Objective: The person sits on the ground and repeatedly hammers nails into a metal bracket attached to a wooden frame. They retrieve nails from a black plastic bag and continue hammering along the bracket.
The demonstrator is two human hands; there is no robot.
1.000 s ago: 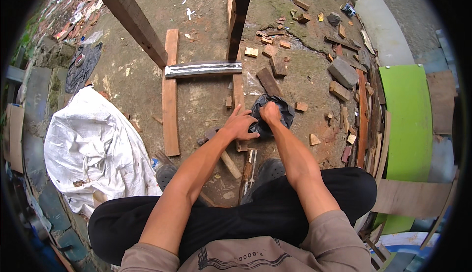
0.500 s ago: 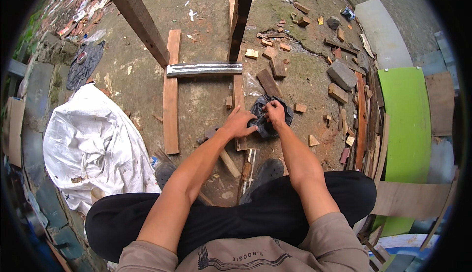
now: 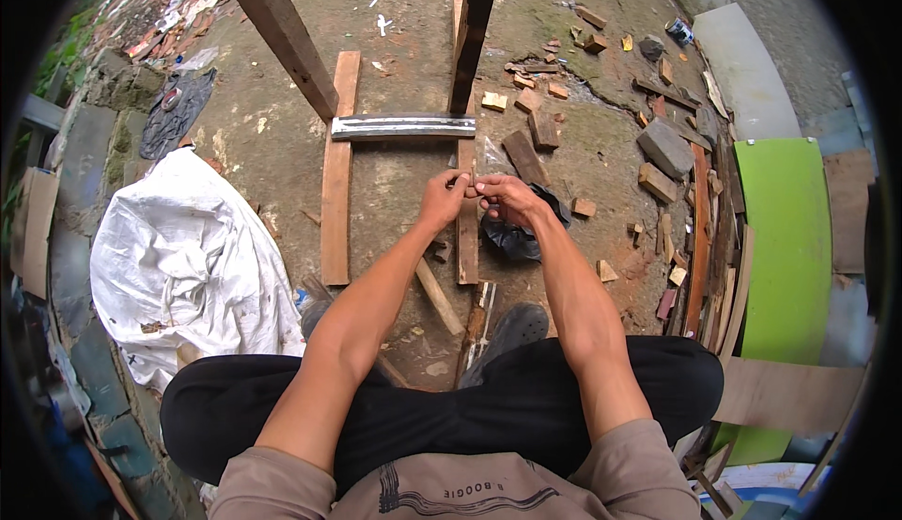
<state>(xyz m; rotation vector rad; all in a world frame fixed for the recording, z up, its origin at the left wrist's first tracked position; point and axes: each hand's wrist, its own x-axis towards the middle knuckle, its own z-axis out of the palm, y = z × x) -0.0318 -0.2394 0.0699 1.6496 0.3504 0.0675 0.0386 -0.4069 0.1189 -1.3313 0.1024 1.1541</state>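
My left hand (image 3: 443, 202) and my right hand (image 3: 508, 199) meet above the right-hand wooden plank (image 3: 467, 248), fingertips pinched together. Whatever small thing sits between the fingertips is too small to name. Just beneath my right hand lies a crumpled black plastic bag (image 3: 512, 240), partly covered by that hand. A grey-black crossbar with white streaks (image 3: 404, 126) spans the right plank and a left plank (image 3: 336, 229). Two upright posts (image 3: 282, 41) rise from this wooden frame. By my left forearm lies a wooden-handled tool (image 3: 439, 296), likely a hammer, its head partly hidden.
A white sack (image 3: 193, 266) lies at the left beside a block wall. Wood offcuts (image 3: 543, 130) and a grey stone block (image 3: 666, 147) are scattered on the right. Long boards and a green panel (image 3: 785, 238) line the right edge. My shoes (image 3: 512, 332) are close to the frame.
Both hands have come up out of the black bag and moved left, joining at the fingertips over the right plank. The view has shifted slightly.
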